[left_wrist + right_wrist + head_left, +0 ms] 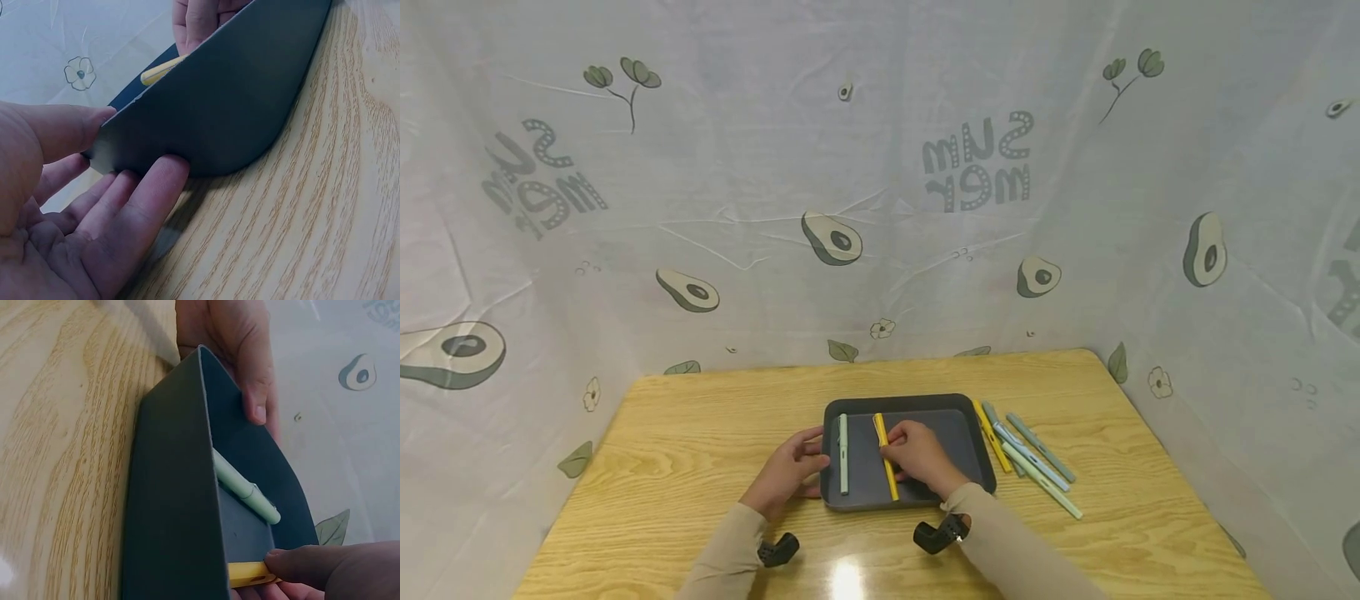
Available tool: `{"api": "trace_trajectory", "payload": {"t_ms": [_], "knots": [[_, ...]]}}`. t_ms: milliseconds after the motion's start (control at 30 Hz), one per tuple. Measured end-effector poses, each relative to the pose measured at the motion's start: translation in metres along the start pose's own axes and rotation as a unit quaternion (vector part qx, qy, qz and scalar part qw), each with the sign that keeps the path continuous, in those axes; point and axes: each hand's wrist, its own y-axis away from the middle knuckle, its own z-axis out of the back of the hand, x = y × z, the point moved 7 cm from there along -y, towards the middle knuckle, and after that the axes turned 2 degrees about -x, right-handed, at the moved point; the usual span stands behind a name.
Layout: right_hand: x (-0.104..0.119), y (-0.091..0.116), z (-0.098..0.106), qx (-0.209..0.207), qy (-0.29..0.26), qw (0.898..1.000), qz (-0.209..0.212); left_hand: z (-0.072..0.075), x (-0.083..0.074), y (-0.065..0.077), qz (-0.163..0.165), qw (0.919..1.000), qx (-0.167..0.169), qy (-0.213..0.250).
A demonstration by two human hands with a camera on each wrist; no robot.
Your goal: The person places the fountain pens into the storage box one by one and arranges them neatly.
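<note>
Yellow pen (pixel 891 482) sits pinched in a person's right hand (pixel 921 458) inside the dark tray (pixel 951 450), near the middle of its width, clip end toward the tray's far side; whether the pen touches the tray's floor cannot be told. Thumb and fingers are clamped on the pen, the thumb over it and fingers beneath, as the right wrist view shows. The left hand (pixel 786 473) grips the tray's left wall, thumb over the rim and fingers, slightly spread, against the outside. Within the tray, a pale green pen (pixel 843 458) lies near the left wall, clip end also toward the far side, well apart from the pinched one. Just beyond the tray's right wall, five pens lie loosely bunched, some overlapping: a second yellow one (pixel 993 439), two grey-green ones (pixel 1042 448), a light blue one (pixel 1052 475) and a light green one (pixel 1042 481), the last reaching nearest the person. Beneath the tray spreads a wood-grain table (pixel 700 450); behind it hangs a pale cloth (pixel 760 167) printed with avocados.
</note>
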Motion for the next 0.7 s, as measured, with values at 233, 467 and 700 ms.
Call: {"api": "trace_trajectory", "payload": {"t_ms": [233,467,700], "knots": [[0.008,-0.004,-0.005,-0.017,0.040,0.999,0.005,0.000,0.000,0.001,0.002,1.0000,0.000,0.001],[0.010,-0.009,-0.013,-0.016,0.032,0.999,-0.024,-0.002,-0.002,0.003,0.006,0.9999,-0.009,0.008],[0.008,-0.015,-0.020,-0.014,0.022,0.999,-0.030,-0.001,-0.001,0.002,0.003,1.0000,-0.009,0.000]]}}
